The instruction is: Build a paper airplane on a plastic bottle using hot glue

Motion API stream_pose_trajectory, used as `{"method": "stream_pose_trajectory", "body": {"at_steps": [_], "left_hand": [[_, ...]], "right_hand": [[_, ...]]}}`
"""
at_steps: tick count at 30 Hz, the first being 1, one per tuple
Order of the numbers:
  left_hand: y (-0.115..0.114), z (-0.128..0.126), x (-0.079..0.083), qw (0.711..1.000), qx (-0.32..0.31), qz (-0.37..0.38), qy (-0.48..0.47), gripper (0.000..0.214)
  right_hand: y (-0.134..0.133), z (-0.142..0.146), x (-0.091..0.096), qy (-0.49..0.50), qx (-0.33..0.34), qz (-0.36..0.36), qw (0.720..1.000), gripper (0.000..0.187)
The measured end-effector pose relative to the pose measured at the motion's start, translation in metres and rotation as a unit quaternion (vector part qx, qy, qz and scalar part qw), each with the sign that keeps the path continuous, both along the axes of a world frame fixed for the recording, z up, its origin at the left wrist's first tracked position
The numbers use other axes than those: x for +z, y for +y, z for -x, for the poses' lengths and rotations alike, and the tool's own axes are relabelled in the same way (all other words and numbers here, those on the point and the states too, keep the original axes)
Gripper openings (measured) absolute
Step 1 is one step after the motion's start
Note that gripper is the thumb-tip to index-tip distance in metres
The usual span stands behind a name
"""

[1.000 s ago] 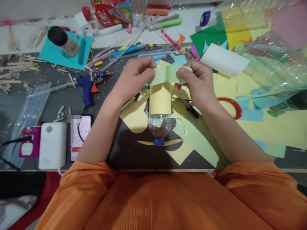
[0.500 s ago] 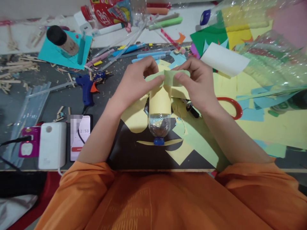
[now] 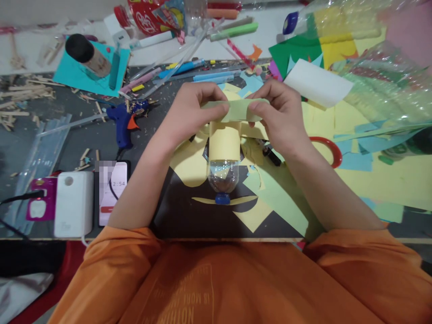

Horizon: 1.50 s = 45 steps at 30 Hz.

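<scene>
A pale green paper strip [image 3: 239,110] stretches between my two hands. My left hand [image 3: 199,105] pinches its left end, thumb in front, and my right hand [image 3: 278,110] grips the right end the same way. Below and partly behind the strip lies a clear plastic bottle [image 3: 223,174], its blue cap [image 3: 222,198] pointing toward me. Yellow paper [image 3: 225,141] wraps the bottle's body; its far end is hidden by the strip and my hands. A thin curved yellow paper piece [image 3: 243,200] sits at the cap.
Left of my arm are a blue glue gun [image 3: 123,119], a phone [image 3: 114,193] and a white power bank [image 3: 73,204]. Red-handled scissors [image 3: 334,153] rest among paper sheets at right. Pens, scraps, a white paper piece [image 3: 317,83] and plastic bottles [image 3: 155,18] crowd the back.
The green strip, creased at its middle before, now looks flatter and straighter between my hands. Both hands have shifted only slightly. The bottle has hardly moved.
</scene>
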<state>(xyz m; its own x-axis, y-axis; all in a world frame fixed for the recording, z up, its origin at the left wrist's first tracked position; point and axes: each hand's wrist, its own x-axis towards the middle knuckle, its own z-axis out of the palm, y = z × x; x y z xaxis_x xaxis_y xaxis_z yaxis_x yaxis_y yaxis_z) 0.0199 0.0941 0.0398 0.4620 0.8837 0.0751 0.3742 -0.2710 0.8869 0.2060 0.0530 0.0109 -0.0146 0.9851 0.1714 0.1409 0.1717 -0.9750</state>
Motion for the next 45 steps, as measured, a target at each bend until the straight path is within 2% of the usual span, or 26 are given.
{"method": "stream_pose_trajectory", "body": {"at_steps": [8,13,19,25,30,34,37,39,45], "left_hand": [[-0.010,-0.003,0.012,0.999,-0.033,-0.031,0.025,0.012],[-0.011,-0.004,0.012,0.999,-0.016,-0.021,0.019,0.009],[-0.008,-0.005,0.008,0.998,-0.058,-0.002,-0.031,0.013],[-0.011,-0.005,0.007,0.998,-0.047,-0.011,0.025,0.015],[-0.010,-0.005,0.006,0.998,-0.066,-0.011,0.019,0.021],[-0.006,-0.005,0.003,1.000,-0.024,-0.003,-0.015,0.021],[-0.001,-0.004,-0.001,0.996,0.007,0.008,-0.087,0.016],[0.001,-0.003,-0.004,0.993,0.017,0.013,-0.120,0.013],[0.002,-0.001,-0.008,0.995,0.062,0.015,-0.076,0.014]], "right_hand": [[-0.008,0.008,0.017,-0.049,0.024,-0.016,0.998,0.016],[-0.009,0.009,0.015,-0.034,0.008,0.003,0.999,0.020],[-0.009,0.010,0.013,-0.026,0.020,0.034,0.999,0.015],[-0.010,0.013,0.012,-0.033,0.006,0.022,0.999,0.017],[-0.011,0.013,0.012,-0.027,0.000,0.022,0.999,0.018],[-0.007,0.010,0.005,0.041,0.012,0.057,0.997,0.016],[-0.001,0.007,0.000,0.135,0.025,0.099,0.986,0.024],[0.001,0.004,-0.001,0.163,0.029,0.104,0.981,0.029],[0.003,0.001,0.000,0.227,0.022,0.119,0.966,0.032]]}}
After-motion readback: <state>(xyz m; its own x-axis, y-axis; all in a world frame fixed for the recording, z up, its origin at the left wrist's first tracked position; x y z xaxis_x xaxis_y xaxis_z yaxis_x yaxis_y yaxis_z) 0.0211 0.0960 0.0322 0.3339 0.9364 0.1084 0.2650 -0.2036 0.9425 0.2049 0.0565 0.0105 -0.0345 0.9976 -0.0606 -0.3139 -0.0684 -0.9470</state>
